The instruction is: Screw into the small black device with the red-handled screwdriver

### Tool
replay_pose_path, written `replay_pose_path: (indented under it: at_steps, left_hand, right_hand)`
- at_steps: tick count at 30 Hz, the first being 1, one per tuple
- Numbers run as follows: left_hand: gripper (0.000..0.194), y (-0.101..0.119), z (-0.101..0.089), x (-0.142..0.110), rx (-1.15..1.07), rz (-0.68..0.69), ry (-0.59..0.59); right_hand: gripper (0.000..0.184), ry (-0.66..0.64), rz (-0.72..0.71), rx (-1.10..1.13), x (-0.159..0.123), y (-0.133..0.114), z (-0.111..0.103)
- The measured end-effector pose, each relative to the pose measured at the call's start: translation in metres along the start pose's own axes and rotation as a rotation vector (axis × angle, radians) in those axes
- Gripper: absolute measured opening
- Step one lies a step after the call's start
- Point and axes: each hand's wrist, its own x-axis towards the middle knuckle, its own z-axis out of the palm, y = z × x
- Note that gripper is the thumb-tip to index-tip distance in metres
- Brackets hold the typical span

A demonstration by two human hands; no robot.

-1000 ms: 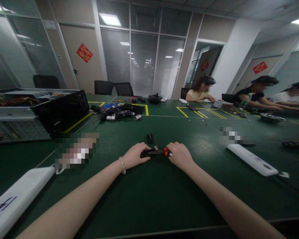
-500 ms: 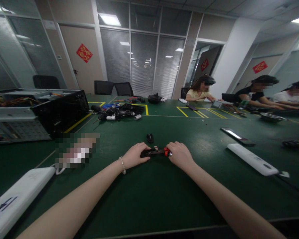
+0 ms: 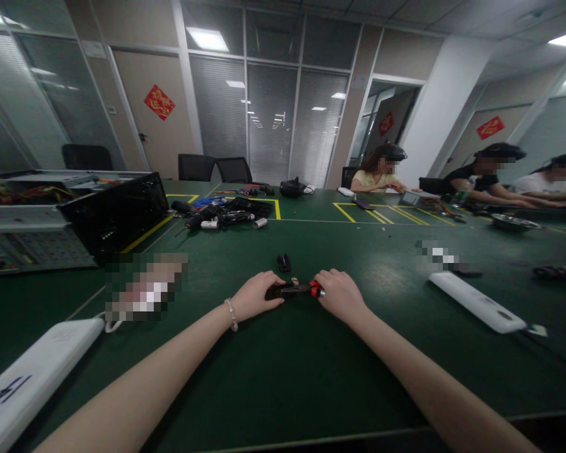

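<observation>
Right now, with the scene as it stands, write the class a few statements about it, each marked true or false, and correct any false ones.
1. The right hand holds a red-handled tool. True.
2. A bracelet is worn on the right arm. False: it is on the left arm.
3. A small black item lies on the green table, beyond the hands. True.
4. The computer case stands at the picture's right edge. False: it is at the left.
5. A shallow metal dish is at the right of the picture. True.
</observation>
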Motion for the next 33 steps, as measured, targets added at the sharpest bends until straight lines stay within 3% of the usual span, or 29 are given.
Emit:
replay_pose_path:
  at_steps: [33]
  left_hand:
    - [0.031,0.0025,-0.0020,0.0003,-0.009,-0.023,-0.013]
  right_hand:
    - [0.019,0.001,0.000,-0.004,-0.0003,-0.0002,0.0022]
